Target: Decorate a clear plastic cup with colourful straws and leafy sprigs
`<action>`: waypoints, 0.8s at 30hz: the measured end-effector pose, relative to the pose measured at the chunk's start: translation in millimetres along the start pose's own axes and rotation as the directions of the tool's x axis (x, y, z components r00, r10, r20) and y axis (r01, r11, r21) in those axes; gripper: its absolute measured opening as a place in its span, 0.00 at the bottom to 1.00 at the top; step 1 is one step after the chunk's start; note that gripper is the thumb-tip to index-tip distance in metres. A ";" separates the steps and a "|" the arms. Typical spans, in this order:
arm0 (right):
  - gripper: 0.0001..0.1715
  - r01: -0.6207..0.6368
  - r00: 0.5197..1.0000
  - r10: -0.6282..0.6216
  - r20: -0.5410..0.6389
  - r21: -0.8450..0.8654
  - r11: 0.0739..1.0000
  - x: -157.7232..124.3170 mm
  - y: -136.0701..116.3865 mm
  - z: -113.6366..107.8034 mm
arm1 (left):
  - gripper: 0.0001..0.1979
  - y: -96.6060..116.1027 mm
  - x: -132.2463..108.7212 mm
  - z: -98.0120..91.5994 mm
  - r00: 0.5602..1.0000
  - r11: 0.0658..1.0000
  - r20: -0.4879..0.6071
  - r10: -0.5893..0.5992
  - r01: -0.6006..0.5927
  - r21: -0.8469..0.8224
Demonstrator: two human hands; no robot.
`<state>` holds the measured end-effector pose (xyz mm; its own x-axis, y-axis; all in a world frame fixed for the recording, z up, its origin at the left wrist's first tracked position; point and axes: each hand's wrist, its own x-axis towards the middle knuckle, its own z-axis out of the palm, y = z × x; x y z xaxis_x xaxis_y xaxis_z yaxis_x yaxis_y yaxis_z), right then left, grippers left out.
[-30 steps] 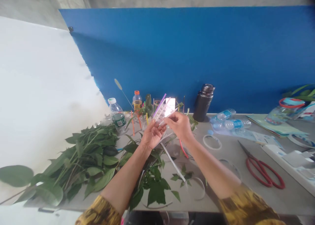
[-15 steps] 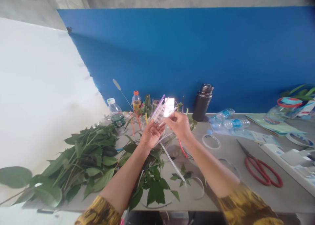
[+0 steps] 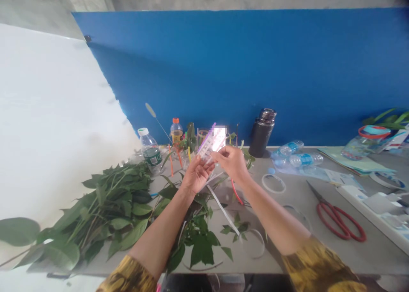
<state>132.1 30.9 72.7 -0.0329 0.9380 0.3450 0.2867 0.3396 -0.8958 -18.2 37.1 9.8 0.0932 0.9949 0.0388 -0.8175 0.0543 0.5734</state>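
Observation:
Over the middle of the table, my left hand (image 3: 196, 175) is closed on a small lattice of woven strips (image 3: 207, 145), white and clear with a purple one along its left edge. From the right, my right hand (image 3: 234, 161) pinches the lattice's lower right side between thumb and fingers. Below both hands hangs a long white strip (image 3: 223, 210), its lower end near some leaves. Behind the lattice glows a bright, blurred rectangle (image 3: 220, 137), perhaps a screen. A red strip (image 3: 237, 193) lies under my right wrist.
Cut leafy branches (image 3: 118, 202) cover the left side. Behind them stand a green-labelled bottle (image 3: 152, 153) and an orange-capped bottle (image 3: 176, 132). A black flask (image 3: 263, 132), red-handled scissors (image 3: 337, 215), a tape roll (image 3: 274, 184) and a power strip (image 3: 377, 211) occupy the right.
Both hands keep their grip, and the lattice has barely shifted. The whole view has slid very slightly.

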 end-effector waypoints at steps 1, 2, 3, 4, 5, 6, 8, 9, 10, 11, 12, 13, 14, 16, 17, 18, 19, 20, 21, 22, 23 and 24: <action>0.19 0.008 1.000 -0.008 -0.011 -0.017 1.000 0.1 0.8 0.8 | 0.14 -0.3 0.3 -0.5 1.000 1.000 -0.003 0.001 -0.001 -0.003; 0.19 0.020 0.999 -0.021 -0.037 -0.037 0.999 0.1 1.4 1.8 | 0.14 -0.7 0.6 -0.9 1.000 1.000 -0.007 0.002 -0.002 -0.006; 0.18 0.032 0.997 -0.036 -0.074 -0.059 0.998 0.0 1.9 2.9 | 0.14 -1.1 0.8 -1.3 1.000 1.000 -0.008 0.004 -0.004 -0.007; 0.18 0.042 0.992 -0.051 -0.115 -0.080 0.996 -0.2 2.2 4.0 | 0.14 -1.3 0.9 -1.7 1.000 1.000 -0.008 0.008 -0.008 -0.005; 0.19 0.049 0.987 -0.064 -0.151 -0.099 0.994 -0.4 2.5 5.1 | 0.14 -1.4 1.0 -2.2 1.000 1.000 -0.003 0.012 -0.012 0.002; 0.20 0.052 0.982 -0.071 -0.174 -0.112 0.992 -0.8 2.5 6.0 | 0.14 -1.3 1.0 -2.6 1.000 1.000 0.006 0.017 -0.017 0.010; 0.22 0.057 0.982 -0.077 -0.175 -0.119 0.991 -2.0 2.3 7.5 | 0.15 -0.6 0.5 -3.5 0.999 1.000 0.032 0.018 -0.019 0.024; 0.23 0.058 0.984 -0.076 -0.160 -0.116 0.992 -2.7 1.9 7.9 | 0.15 -0.2 0.0 -3.8 0.999 1.000 0.046 0.014 -0.015 0.026; 0.23 0.059 0.986 -0.074 -0.147 -0.110 0.992 -3.5 1.4 8.2 | 0.15 0.1 -0.8 -3.6 0.998 1.000 0.060 0.007 -0.008 0.024; 0.23 0.057 0.988 -0.071 -0.136 -0.104 0.993 -4.4 0.7 8.3 | 0.15 0.2 -1.8 -3.1 0.997 1.000 0.074 0.000 -0.002 0.023; 0.23 0.053 0.990 -0.066 -0.128 -0.100 0.994 -5.3 -0.1 8.3 | 0.15 0.0 -2.9 -2.0 0.996 1.000 0.092 -0.003 0.000 0.027; 0.23 0.047 0.991 -0.060 -0.123 -0.100 0.994 -6.1 -1.1 8.2 | 0.17 -0.5 -4.2 -0.3 0.993 0.999 0.114 -0.003 -0.002 0.041; 0.22 0.041 0.991 -0.054 -0.122 -0.103 0.994 -7.0 -2.3 8.0 | 0.19 -1.4 -5.6 1.7 0.990 0.998 0.141 0.002 -0.011 0.064; 0.22 0.032 0.991 -0.047 -0.123 -0.121 0.992 -8.4 -4.6 7.6 | 0.22 -3.8 -8.1 6.2 0.983 0.992 0.182 0.020 -0.043 0.122; 0.21 0.029 0.992 -0.045 -0.122 -0.132 0.991 -9.0 -5.6 7.6 | 0.23 -5.0 -9.0 8.2 0.982 0.988 0.189 0.027 -0.055 0.146; 0.21 0.027 0.992 -0.044 -0.118 -0.141 0.990 -9.4 -6.4 7.7 | 0.23 -6.0 -9.6 9.7 0.982 0.985 0.184 0.031 -0.062 0.162; 0.21 0.026 0.993 -0.043 -0.113 -0.149 0.989 -9.9 -6.8 8.0 | 0.23 -6.7 -9.9 10.6 0.985 0.984 0.170 0.035 -0.064 0.168; 0.21 0.024 0.993 -0.041 -0.109 -0.154 0.988 -10.2 -6.9 8.5 | 0.23 -7.2 -9.9 11.0 0.988 0.984 0.152 0.035 -0.061 0.168; 0.22 0.021 0.993 -0.038 -0.108 -0.157 0.987 -10.5 -6.6 9.2 | 0.22 -7.4 -9.7 11.1 0.990 0.985 0.136 0.034 -0.056 0.165; 0.22 0.018 0.993 -0.036 -0.109 -0.155 0.988 -10.8 -6.1 10.1 | 0.22 -7.3 -9.6 10.9 0.992 0.986 0.126 0.031 -0.051 0.161; 0.21 0.016 0.993 -0.034 -0.117 -0.150 0.989 -11.1 -5.4 11.0 | 0.23 -7.2 -9.5 10.8 0.992 0.986 0.120 0.028 -0.047 0.158; 0.21 0.017 0.991 -0.036 -0.131 -0.141 0.990 -11.3 -4.6 11.8 | 0.22 -7.1 -9.6 10.8 0.993 0.987 0.119 0.025 -0.044 0.154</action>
<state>119.8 19.6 69.6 0.0829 0.9079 0.4110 0.4178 0.3427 -0.8414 -7.2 26.3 14.2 0.1393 0.9788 0.1504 -0.7236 -0.0030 0.6902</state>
